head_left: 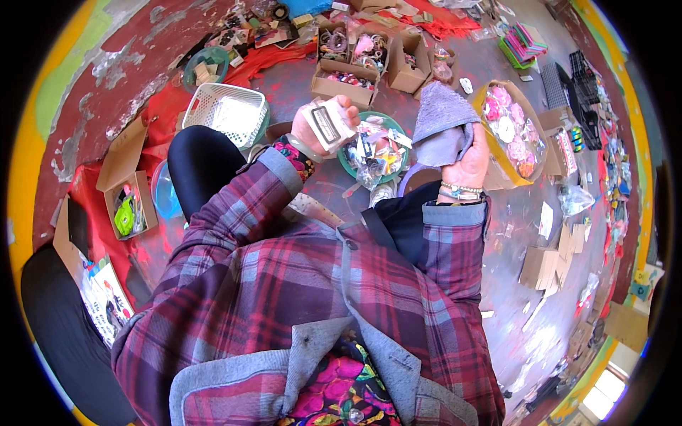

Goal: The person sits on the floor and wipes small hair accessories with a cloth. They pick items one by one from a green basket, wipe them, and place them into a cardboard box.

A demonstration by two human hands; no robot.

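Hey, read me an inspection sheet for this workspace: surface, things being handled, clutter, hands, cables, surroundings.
Surface: grey floor with reddish smears; red sheeting over part of it.
Things being handled: small white package with a dark frame-shaped marking; fuzzy grey cloth, tapering upward.
Clutter: green-rimmed basin of mixed small items; white basket; cardboard box of small colourful items; yellow-sided box of pink and white rosettes.
Hands: left hand grips the package; right hand grips the cloth.
Cables: nothing seen.
Surroundings: maroon wall with peeling paint.
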